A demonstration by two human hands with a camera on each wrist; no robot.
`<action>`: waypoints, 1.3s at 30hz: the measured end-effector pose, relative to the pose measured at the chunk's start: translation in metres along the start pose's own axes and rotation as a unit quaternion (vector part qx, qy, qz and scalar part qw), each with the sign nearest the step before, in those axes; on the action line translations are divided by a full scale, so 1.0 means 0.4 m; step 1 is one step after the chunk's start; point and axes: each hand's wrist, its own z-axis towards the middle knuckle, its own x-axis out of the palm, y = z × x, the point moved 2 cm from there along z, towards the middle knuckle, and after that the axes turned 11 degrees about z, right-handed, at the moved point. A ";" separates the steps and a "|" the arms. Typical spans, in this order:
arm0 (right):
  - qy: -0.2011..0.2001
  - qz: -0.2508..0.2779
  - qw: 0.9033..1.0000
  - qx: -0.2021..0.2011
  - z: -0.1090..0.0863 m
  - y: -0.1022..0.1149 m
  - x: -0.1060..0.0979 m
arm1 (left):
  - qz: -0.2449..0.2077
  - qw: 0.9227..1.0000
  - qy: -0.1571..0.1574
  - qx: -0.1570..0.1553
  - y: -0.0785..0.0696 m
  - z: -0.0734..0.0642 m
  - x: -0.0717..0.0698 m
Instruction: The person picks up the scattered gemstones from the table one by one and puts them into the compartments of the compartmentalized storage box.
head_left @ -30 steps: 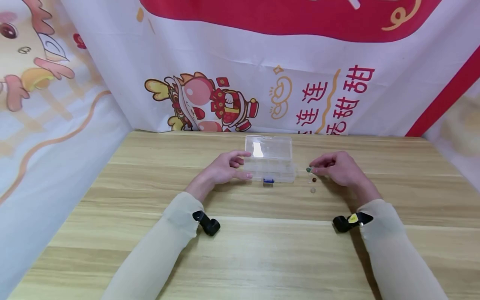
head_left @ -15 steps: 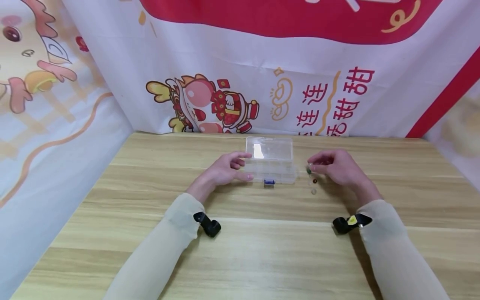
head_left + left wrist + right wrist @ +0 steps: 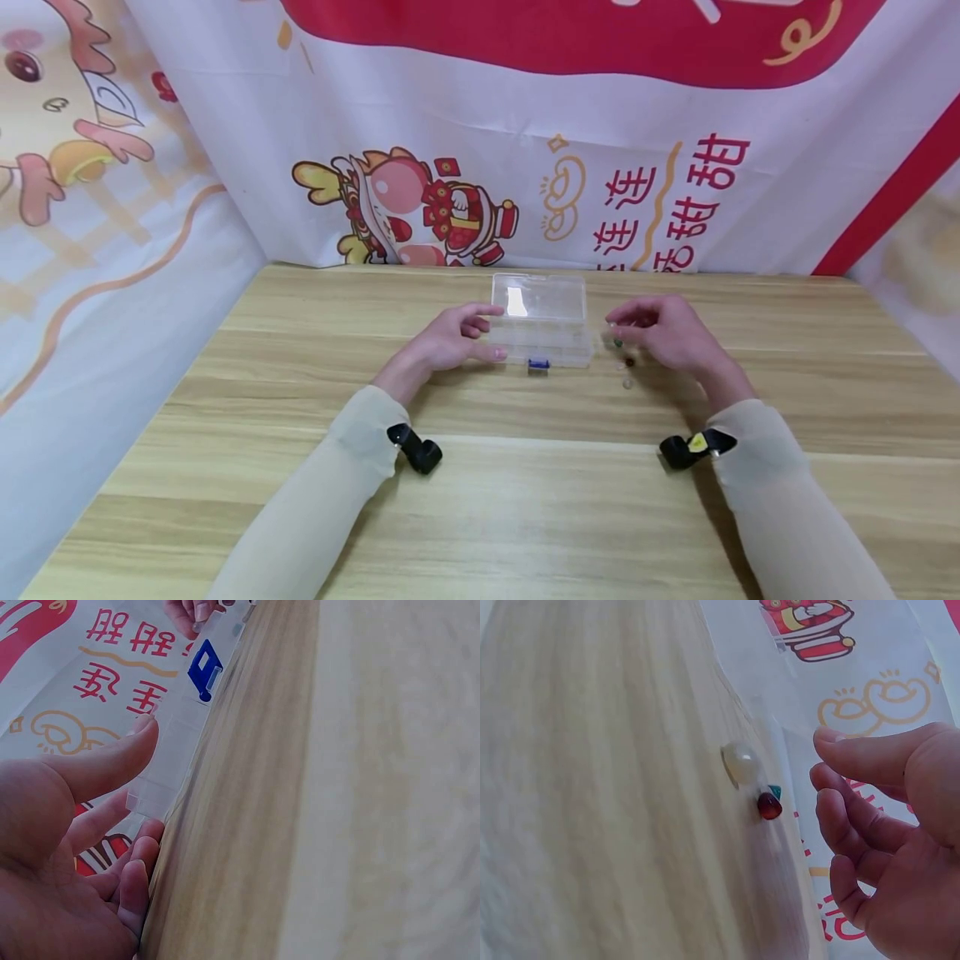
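A clear plastic compartment box [image 3: 555, 357] with a blue latch [image 3: 538, 364] lies on the table, its lid [image 3: 551, 296] raised at the back. My left hand [image 3: 452, 337] holds the box's left end, thumb at the front and index finger towards the hinge side. My right hand [image 3: 667, 331] is just right of the box. Its thumb and index finger pinch a tiny pale bead, mostly hidden by the fingertips. Below that hand lie a green bead [image 3: 618, 342], a dark red-brown bead [image 3: 769, 805] and a whitish, pearl-like bead [image 3: 742, 763].
The wooden table [image 3: 540, 500] runs up to a printed cloth backdrop [image 3: 480, 108] close behind the box lid. Another cloth [image 3: 127, 275] hangs along the left side. A black wrist camera [image 3: 416, 450] is strapped to the left sleeve, another [image 3: 690, 448] to the right.
My right hand has lifted away from the beads and shifted left towards the box, pinching the small pale bead. The left hand stays in place on the box.
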 end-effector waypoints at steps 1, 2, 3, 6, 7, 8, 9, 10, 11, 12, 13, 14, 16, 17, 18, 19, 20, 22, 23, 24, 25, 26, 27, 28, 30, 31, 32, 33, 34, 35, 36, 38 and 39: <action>0.002 0.001 1.000 -0.001 0.000 0.001 0.002 | 0.000 1.000 0.000 0.000 0.000 0.000 0.000; 0.003 0.001 1.000 -0.002 -0.001 0.004 0.004 | -0.001 1.000 0.000 0.000 0.000 0.000 -0.001; 0.004 0.002 1.000 -0.004 -0.001 0.005 0.006 | 0.000 1.000 0.000 0.000 -0.001 0.000 -0.001; 0.006 0.002 1.000 -0.006 -0.002 0.012 0.012 | 0.000 1.000 0.001 -0.001 -0.001 0.000 -0.001; 0.007 0.002 1.000 -0.007 -0.002 0.014 0.014 | 0.001 1.000 0.001 0.000 0.000 0.001 -0.001; 0.006 0.003 1.000 -0.007 -0.002 0.016 0.014 | 0.001 1.000 0.001 0.000 0.000 0.001 -0.001; 0.006 0.003 1.000 -0.007 -0.001 0.018 0.015 | 0.002 1.000 0.001 0.000 0.000 0.001 -0.001; 0.006 0.004 1.000 -0.008 -0.001 0.020 0.016 | 0.002 1.000 0.002 0.000 0.000 0.001 -0.001; 0.005 0.005 1.000 -0.010 -0.001 0.021 0.017 | 0.003 1.000 0.002 0.000 0.000 0.001 -0.002; 0.004 0.005 1.000 -0.012 0.000 0.022 0.018 | 0.003 1.000 0.002 0.001 -0.001 0.001 -0.002; 0.003 0.005 1.000 -0.015 0.000 0.022 0.019 | 0.004 1.000 0.002 0.001 -0.002 0.000 -0.002; 0.002 0.006 1.000 -0.017 0.001 0.023 0.021 | 0.004 1.000 0.003 0.001 -0.002 0.000 -0.002; 0.002 0.007 1.000 -0.023 0.002 0.024 0.025 | 0.006 1.000 0.003 0.000 -0.002 -0.001 -0.002; 0.002 0.007 1.000 -0.024 0.002 0.025 0.027 | 0.007 1.000 0.003 0.000 -0.002 -0.001 -0.001; 0.002 0.006 1.000 -0.026 0.002 0.027 0.029 | 0.007 1.000 0.002 -0.001 -0.001 -0.001 -0.001; 0.002 0.005 1.000 -0.026 0.002 0.029 0.031 | 0.006 1.000 0.002 -0.002 -0.001 -0.001 -0.001; 0.003 0.005 1.000 -0.026 0.002 0.031 0.033 | 0.006 1.000 0.001 -0.002 -0.001 -0.001 -0.001; 0.004 0.004 1.000 -0.026 0.002 0.034 0.036 | 0.004 1.000 0.002 -0.003 -0.002 -0.002 -0.001; 0.004 0.004 1.000 -0.025 0.001 0.036 0.037 | 0.003 1.000 0.001 -0.004 -0.001 -0.002 -0.001; 0.005 0.004 1.000 -0.025 0.001 0.038 0.039 | 0.001 1.000 0.001 -0.004 -0.001 -0.002 0.000; 0.006 0.006 1.000 -0.025 0.001 0.039 0.040 | 0.000 1.000 0.001 -0.005 -0.001 -0.001 0.000; 0.008 0.007 1.000 -0.025 0.000 0.041 0.041 | -0.001 1.000 0.001 -0.005 0.000 -0.001 0.000; 0.008 0.008 1.000 -0.025 0.000 0.042 0.041 | -0.002 1.000 0.002 -0.006 0.001 0.000 0.001; 0.009 0.009 1.000 -0.025 -0.001 0.044 0.042 | -0.002 1.000 0.002 -0.005 0.001 0.000 0.001; 0.010 0.011 1.000 -0.026 -0.002 0.046 0.044 | -0.002 1.000 0.001 -0.005 0.001 0.000 0.001; 0.011 0.012 1.000 -0.027 -0.003 0.047 0.045 | -0.002 1.000 0.001 -0.005 0.001 0.000 0.001; 0.012 0.013 0.999 -0.028 -0.003 0.048 0.046 | -0.001 1.000 0.001 -0.005 0.001 0.000 0.001; 0.012 0.014 0.999 -0.030 -0.003 0.049 0.047 | -0.001 1.000 0.000 -0.004 0.000 -0.001 0.001; 0.013 0.015 0.999 -0.031 -0.003 0.051 0.049 | 0.000 1.000 0.000 -0.004 0.001 -0.001 0.001; 0.013 0.014 0.999 -0.034 -0.004 0.052 0.051 | 0.000 1.000 0.000 -0.004 0.000 -0.001 0.001; 0.013 0.014 0.999 -0.037 -0.004 0.053 0.053 | 0.001 1.000 0.000 -0.004 0.001 -0.001 0.001; 0.013 0.014 0.999 -0.042 -0.004 0.056 0.058 | 0.002 1.000 0.000 -0.003 0.001 -0.001 0.001; 0.013 0.014 0.999 -0.043 -0.004 0.058 0.060 | 0.003 1.000 0.000 -0.002 0.001 -0.002 0.001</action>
